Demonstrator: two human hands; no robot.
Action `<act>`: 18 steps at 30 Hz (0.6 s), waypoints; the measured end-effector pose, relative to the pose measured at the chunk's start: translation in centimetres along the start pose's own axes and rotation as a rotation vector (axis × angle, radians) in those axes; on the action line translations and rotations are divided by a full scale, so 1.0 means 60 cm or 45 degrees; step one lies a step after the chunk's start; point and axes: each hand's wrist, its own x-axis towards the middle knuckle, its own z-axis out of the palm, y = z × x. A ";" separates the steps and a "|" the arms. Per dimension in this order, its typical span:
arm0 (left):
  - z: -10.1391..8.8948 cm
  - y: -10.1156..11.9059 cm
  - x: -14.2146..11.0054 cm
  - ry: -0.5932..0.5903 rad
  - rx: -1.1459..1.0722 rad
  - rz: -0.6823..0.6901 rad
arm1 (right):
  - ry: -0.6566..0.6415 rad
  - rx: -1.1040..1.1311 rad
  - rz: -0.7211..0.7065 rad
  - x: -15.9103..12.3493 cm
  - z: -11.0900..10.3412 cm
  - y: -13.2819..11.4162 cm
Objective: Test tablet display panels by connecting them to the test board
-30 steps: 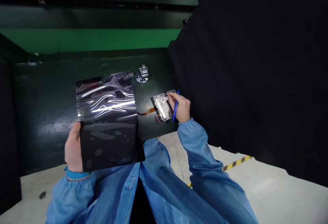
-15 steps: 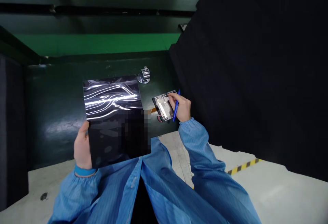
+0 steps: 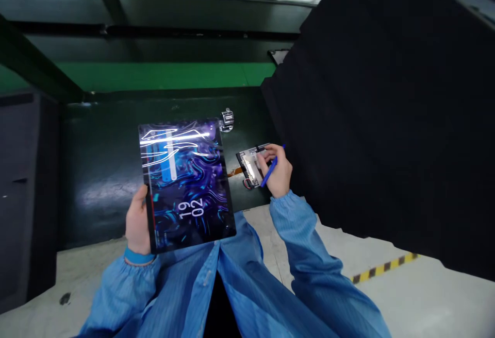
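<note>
Holding lit screen (image 3: 189, 183), left hand (image 3: 138, 224), right hand (image 3: 277, 172) gripping blue pen (image 3: 269, 172)

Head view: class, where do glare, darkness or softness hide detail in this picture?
All in the head view: wavy white glare streaks the upper part of the lit tablet under glossy clear film; a duller sheen marks the dark green tabletop beside the left hand; the large black sheet shows little detail; the pale floor looks soft.
</note>
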 end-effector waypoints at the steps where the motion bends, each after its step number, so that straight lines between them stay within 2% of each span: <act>1: 0.002 -0.003 0.001 -0.012 -0.091 -0.039 | 0.026 0.077 -0.080 -0.012 -0.003 -0.021; 3: 0.003 -0.011 0.004 0.005 -0.218 -0.087 | 0.013 0.201 -0.368 -0.039 -0.010 -0.069; 5: 0.002 -0.020 0.007 -0.043 -0.277 -0.114 | -0.049 0.133 -0.644 -0.065 -0.014 -0.117; 7: 0.003 -0.026 0.006 -0.083 -0.289 -0.118 | -0.103 -0.026 -0.750 -0.085 -0.012 -0.155; 9: 0.007 -0.027 0.000 -0.122 -0.289 -0.155 | -0.193 -0.102 -0.774 -0.097 -0.008 -0.180; 12: 0.016 -0.023 -0.013 -0.158 -0.306 -0.257 | -0.374 0.069 -0.952 -0.097 -0.014 -0.199; 14: 0.019 -0.021 -0.017 -0.134 -0.324 -0.316 | -0.404 0.266 -1.084 -0.083 -0.031 -0.204; 15: 0.019 -0.021 -0.018 -0.105 -0.323 -0.332 | -0.340 0.340 -1.071 -0.072 -0.041 -0.205; 16: 0.017 -0.022 -0.018 -0.073 -0.312 -0.345 | -0.186 0.375 -0.999 -0.058 -0.051 -0.204; 18: 0.011 -0.026 -0.017 -0.051 -0.267 -0.361 | 0.175 0.292 -0.714 -0.024 -0.067 -0.199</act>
